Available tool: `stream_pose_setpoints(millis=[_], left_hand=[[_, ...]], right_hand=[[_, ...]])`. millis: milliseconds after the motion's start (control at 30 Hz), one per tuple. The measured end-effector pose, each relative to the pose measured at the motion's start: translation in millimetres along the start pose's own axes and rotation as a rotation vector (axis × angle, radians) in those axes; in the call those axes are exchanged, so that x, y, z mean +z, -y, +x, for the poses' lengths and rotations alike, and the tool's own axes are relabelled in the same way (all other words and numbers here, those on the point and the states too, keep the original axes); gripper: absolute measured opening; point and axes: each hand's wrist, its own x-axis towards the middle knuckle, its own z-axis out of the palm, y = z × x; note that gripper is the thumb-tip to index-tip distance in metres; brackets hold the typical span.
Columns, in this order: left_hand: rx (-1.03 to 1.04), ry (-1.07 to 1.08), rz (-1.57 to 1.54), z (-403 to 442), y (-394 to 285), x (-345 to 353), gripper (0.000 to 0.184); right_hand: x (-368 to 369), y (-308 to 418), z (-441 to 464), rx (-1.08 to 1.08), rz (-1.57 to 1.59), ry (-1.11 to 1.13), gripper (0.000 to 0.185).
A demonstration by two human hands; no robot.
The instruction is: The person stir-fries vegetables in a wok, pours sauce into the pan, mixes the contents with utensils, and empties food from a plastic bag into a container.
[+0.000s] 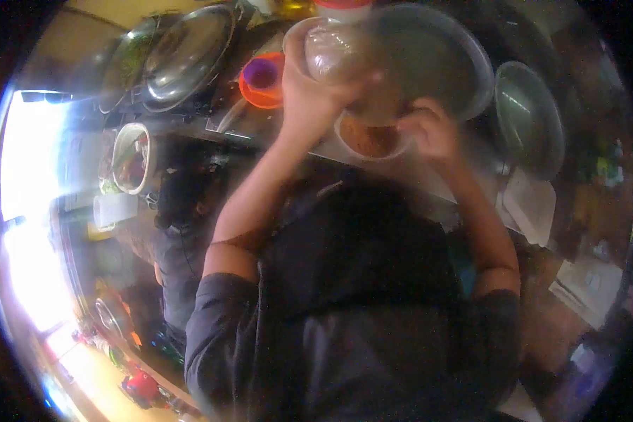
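My left hand [320,95] is wrapped round a clear, shiny bag or container [332,53], held up over the counter. Below and right of it sits a white bowl [373,139] with reddish-brown contents. At the right rim of this bowl is my right hand [430,130], its fingers bent and blurred; whether they hold anything cannot be made out. Behind both hands stands a large translucent basin [436,60]. An orange bowl [260,97] with a purple cup [260,72] in it is left of my left hand.
Large metal lids [190,58] lie at the upper left. Another person [179,260] in dark clothes is at the left, near a white tub [132,158]. A green-tinted basin [529,119] and a white board [529,205] are on the right.
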Motion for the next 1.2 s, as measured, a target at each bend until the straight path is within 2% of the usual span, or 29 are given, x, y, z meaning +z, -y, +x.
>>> stream_pose_setpoints(millis=[167,267,567,633,733,833,967,1033,1200], left_hand=[[0.056,0.036,0.041,0,-7,7,0.078],[0.092,0.022,0.094,-1,-6,10,0.079],[0.004,0.04,-0.014,-7,-7,13,0.077],[0.01,0.04,-0.045,-8,-7,14,0.078],[0.046,0.041,-0.019,-9,0,12,0.076],[0.071,0.032,0.012,-9,6,11,0.074],[0.019,0.064,-0.073,-9,8,12,0.072],[0.002,0.072,-0.084,-10,6,14,0.072],[0.158,0.052,-0.006,-11,11,17,0.068]], right_hand=[[-8,9,0,0.1,0.081,0.005,0.012],[-9,10,-5,0.05,0.07,-0.055,0.011],[3,7,-9,0.036,0.206,-0.187,0.009],[2,8,-10,0.152,0.197,-0.117,0.006],[8,2,-12,0.155,0.295,-0.168,0.006],[0,10,-9,0.147,0.262,-0.251,0.008],[3,1,-6,0.119,0.189,-0.218,0.011],[5,4,-7,0.216,0.302,-0.216,0.009],[2,3,-8,0.223,0.291,-0.162,0.008]])
